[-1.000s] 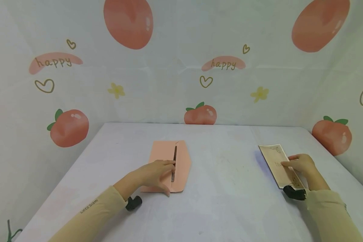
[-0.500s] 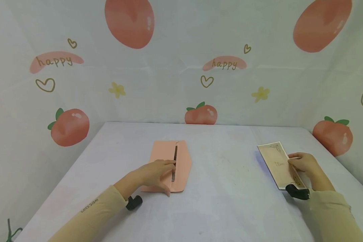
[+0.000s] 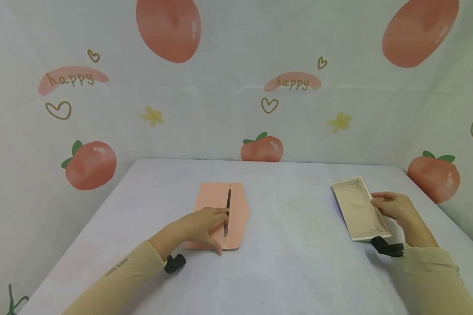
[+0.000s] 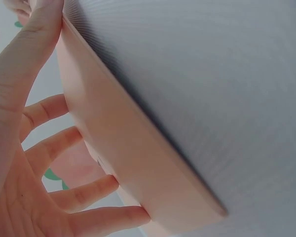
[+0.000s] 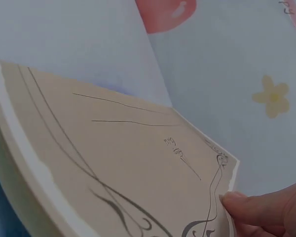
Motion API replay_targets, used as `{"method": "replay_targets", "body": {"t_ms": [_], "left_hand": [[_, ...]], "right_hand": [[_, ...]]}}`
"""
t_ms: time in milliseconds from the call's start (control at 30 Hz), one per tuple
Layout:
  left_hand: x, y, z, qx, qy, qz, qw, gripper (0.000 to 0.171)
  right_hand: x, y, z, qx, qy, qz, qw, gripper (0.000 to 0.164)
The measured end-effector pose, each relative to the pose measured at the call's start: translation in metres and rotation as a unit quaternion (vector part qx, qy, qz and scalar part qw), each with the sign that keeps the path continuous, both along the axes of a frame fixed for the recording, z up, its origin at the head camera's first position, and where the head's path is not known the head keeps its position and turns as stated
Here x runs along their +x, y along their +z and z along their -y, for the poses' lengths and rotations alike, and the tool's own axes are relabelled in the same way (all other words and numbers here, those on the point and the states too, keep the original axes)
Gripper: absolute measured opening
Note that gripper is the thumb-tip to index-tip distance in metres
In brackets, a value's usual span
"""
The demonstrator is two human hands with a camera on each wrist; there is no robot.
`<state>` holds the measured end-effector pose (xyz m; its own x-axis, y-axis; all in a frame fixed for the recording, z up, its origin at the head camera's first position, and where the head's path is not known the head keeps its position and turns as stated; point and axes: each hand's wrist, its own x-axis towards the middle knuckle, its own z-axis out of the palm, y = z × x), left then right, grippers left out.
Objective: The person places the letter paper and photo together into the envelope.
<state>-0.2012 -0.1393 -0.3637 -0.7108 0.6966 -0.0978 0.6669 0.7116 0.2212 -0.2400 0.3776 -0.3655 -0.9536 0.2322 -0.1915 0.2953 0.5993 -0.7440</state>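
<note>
A pink envelope (image 3: pixel 212 194) lies on the table left of the middle, its flap spread to the right and a dark slot showing along the opening. My left hand (image 3: pixel 200 226) rests on it with the fingers and thumb spread. In the left wrist view, the fingertips (image 4: pixel 106 185) touch the envelope (image 4: pixel 113 128), the thumb at its edge. Over at the right, my right hand (image 3: pixel 394 208) pinches the right edge of a beige card (image 3: pixel 356 210) with dark scroll ornaments. The card (image 5: pixel 138 153) is raised and tilted in the right wrist view, the thumb on its face.
Both hands work over a white table (image 3: pixel 284 267). A white cloth backdrop (image 3: pixel 217 100) printed with peaches stands behind it. Black devices (image 3: pixel 175 264) sit at each wrist. A green string (image 3: pixel 12 302) hangs at the lower left corner.
My right hand has lifted the card slightly up and away from me, and its thumb has slid back toward the card's right edge. My left hand and the envelope have stayed in place.
</note>
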Motion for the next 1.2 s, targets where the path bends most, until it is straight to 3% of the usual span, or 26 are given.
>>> {"method": "replay_targets", "body": {"t_ms": [133, 367, 467, 533, 600, 667, 767, 1200], "left_hand": [[0.0, 0.0, 0.0, -0.001, 0.001, 0.002, 1.0, 0.069], [-0.001, 0.0, 0.0, -0.005, 0.001, 0.006, 1.0, 0.071], [-0.001, 0.0, 0.0, -0.004, 0.001, 0.006, 1.0, 0.072], [-0.001, 0.0, 0.001, -0.004, -0.002, 0.002, 1.0, 0.072], [-0.002, 0.0, 0.001, -0.004, 0.0, 0.003, 1.0, 0.072], [-0.002, -0.001, 0.001, -0.004, 0.0, 0.002, 1.0, 0.072], [-0.002, -0.001, 0.001, -0.004, 0.001, 0.004, 1.0, 0.071], [-0.001, -0.001, 0.0, -0.007, -0.003, -0.003, 1.0, 0.071]], "right_hand": [[-0.003, -0.001, 0.002, -0.005, 0.002, -0.012, 1.0, 0.055], [-0.01, -0.004, 0.004, -0.045, 0.013, -0.025, 0.999, 0.041], [-0.014, -0.006, 0.006, -0.049, 0.016, -0.03, 0.998, 0.05], [-0.016, -0.006, 0.007, -0.049, 0.012, -0.029, 0.998, 0.04], [-0.016, -0.006, 0.01, -0.047, 0.018, -0.033, 0.998, 0.045], [-0.016, -0.004, 0.014, -0.054, 0.011, -0.034, 0.998, 0.041], [-0.011, 0.001, 0.025, -0.053, 0.025, -0.046, 0.997, 0.055], [-0.004, 0.014, 0.053, -0.048, 0.067, -0.067, 0.994, 0.055]]}}
